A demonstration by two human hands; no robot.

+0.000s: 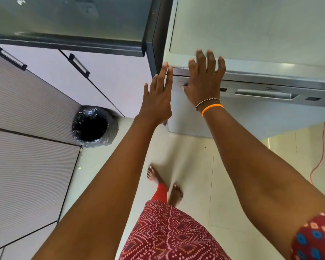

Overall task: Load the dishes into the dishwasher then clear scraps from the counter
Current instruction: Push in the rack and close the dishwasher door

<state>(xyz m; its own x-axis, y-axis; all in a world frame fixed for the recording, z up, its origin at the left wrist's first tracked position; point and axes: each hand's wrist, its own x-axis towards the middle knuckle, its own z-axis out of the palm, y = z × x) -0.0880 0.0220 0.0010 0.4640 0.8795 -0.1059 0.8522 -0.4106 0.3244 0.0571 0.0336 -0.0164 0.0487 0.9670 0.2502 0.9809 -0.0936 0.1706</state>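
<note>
Neither hand grips anything. The right hand (204, 79) lies flat, fingers spread, on the top front edge of the dishwasher (255, 53), palm over the control strip. The left hand (158, 96) hovers with fingers straight at the machine's left corner. Door appears closed; no dishes in view. Judged step: working the door. Next move calls for the recessed handle (265, 94), just beside the right hand. Both arms reach forward, extended.

The dishwasher (251, 53) runs off the top and right edges — its inside is not visible. The right hand (204, 81) covers part of the control strip, and its thumb tip is lost against the panel. The counter (64, 21) is cut off above, its surface smeared by reflection — nothing on it can be made out.
</note>
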